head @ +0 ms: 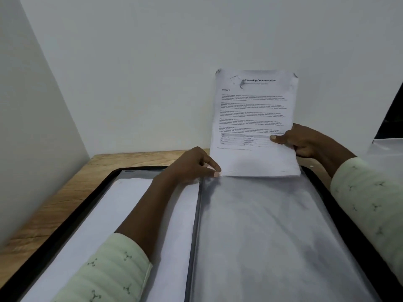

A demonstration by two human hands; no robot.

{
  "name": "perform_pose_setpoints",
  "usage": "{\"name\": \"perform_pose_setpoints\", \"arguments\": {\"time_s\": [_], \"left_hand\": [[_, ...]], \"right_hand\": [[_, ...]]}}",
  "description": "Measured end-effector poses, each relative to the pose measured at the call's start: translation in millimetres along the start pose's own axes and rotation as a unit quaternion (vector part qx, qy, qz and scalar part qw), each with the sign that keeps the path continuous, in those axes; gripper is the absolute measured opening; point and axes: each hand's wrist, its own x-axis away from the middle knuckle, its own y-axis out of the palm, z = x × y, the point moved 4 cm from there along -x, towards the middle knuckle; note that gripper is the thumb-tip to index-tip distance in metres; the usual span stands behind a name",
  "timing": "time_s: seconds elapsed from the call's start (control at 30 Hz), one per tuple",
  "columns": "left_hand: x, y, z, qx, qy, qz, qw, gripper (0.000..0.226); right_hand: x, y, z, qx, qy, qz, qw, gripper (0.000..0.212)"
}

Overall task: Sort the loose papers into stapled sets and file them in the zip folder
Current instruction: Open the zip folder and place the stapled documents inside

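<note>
A black-edged zip folder [65,216] lies open on the wooden desk, with a grey translucent pocket [272,236] on its right half and white papers [104,219] on its left half. A set of papers headed "Internship Documentation" [253,118] stands upright at the pocket's far edge, its lower end at the pocket's mouth. My right hand [305,140] grips the set's right edge, thumb on the front page. My left hand [192,166] pinches at the set's lower left corner, by the top edge of the pocket.
The wooden desk [54,192] sits in a corner, with white walls close behind and to the left. A white sheet or surface [386,149] lies at the far right, below a dark panel [392,114].
</note>
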Motion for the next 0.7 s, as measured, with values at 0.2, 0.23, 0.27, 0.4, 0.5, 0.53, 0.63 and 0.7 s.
{"name": "perform_pose_setpoints", "arguments": {"time_s": [0.2, 0.23, 0.27, 0.4, 0.5, 0.53, 0.63, 0.7], "left_hand": [[-1.9, 2.9, -6.4, -0.063, -0.015, 0.001, 0.998, 0.018], [-2.4, 3.2, -8.2, -0.054, -0.023, -0.002, 0.998, 0.021], [-2.6, 2.7, -9.7, -0.048, -0.030, 0.001, 0.998, 0.022], [-4.2, 3.3, -10.7, -0.064, -0.054, -0.015, 0.996, 0.020], [-1.4, -1.2, -11.5, -0.041, -0.054, -0.046, 0.997, 0.009], [-0.1, -4.8, -12.5, -0.011, -0.057, -0.047, 0.997, 0.008], [1.8, -6.6, -16.9, 0.017, -0.061, -0.053, 0.997, 0.013], [-0.3, -3.1, -15.8, -0.013, -0.050, -0.053, 0.997, 0.004]], "right_hand": [[17.0, 10.5, 4.5, -0.111, 0.004, -0.076, 0.991, 0.051], [21.9, 13.1, 5.5, -0.102, 0.013, -0.094, 0.990, 0.043], [23.6, 14.1, 8.2, -0.084, 0.022, -0.103, 0.991, 0.041], [19.3, 11.7, 22.2, -0.033, 0.027, -0.054, 0.998, 0.041], [19.9, 10.1, 19.7, -0.019, 0.007, -0.015, 1.000, 0.038], [20.7, 9.7, 17.6, -0.026, 0.008, -0.013, 1.000, 0.039], [21.6, 9.2, 17.2, -0.001, 0.002, -0.015, 1.000, 0.042], [23.2, 10.1, 18.5, 0.011, -0.003, -0.020, 1.000, 0.042]]}}
